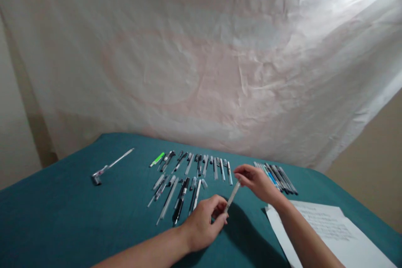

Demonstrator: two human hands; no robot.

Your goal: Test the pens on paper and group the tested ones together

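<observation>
A slim whitish pen barrel (233,195) is held slantwise between my two hands, above the green cloth. My left hand (205,222) pinches its lower end between thumb and fingers. At the upper end, my right hand (256,182) has its fingertips closed on the tip; whether a cap is in them I cannot tell. Just left of the hands lie pens and separate caps in two rough rows, among them a thick black pen (180,207), a clear-barrelled pen (169,199) and a white pen (197,194). A bright green pen (157,159) begins the back row.
Several grey, black and blue pens (279,178) lie side by side beyond my right forearm. White sheets with handwriting (329,226) rest at the front right. On the left lies a thin pale rod with a dark end (108,167). A pale sheet (201,63) hangs behind the table (63,213).
</observation>
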